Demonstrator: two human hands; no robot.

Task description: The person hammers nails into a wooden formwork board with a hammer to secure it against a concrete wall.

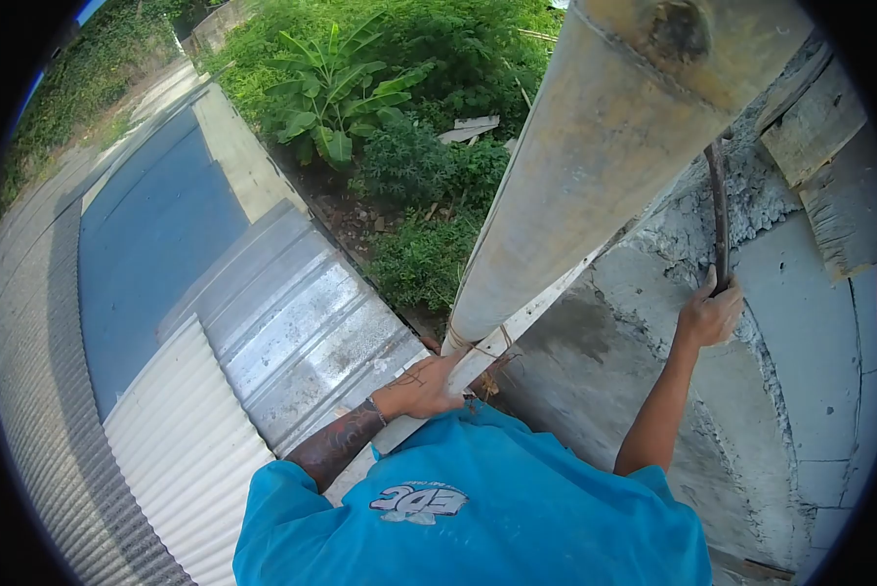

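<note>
My left hand (422, 387) is closed around a pale wooden strip (480, 359), just below the spot where thin wire ties it to a thick bamboo pole (556, 186). Part of its fingers is hidden behind the strip. The pole slants up and to the right, very near the camera. Out to the right, my right hand (709, 311) grips the lower end of a dark, slender bar (720, 210). The bar's top reaches rough concrete (766, 190) by the pole.
A grey block wall (800, 322) with crumbly mortar rises on the right, with weathered boards (829, 166) above. Down on the left lie corrugated roofing (185, 449), shiny metal sheeting (312, 322) and a blue roof panel (160, 234). Green plants (341, 98) grow below.
</note>
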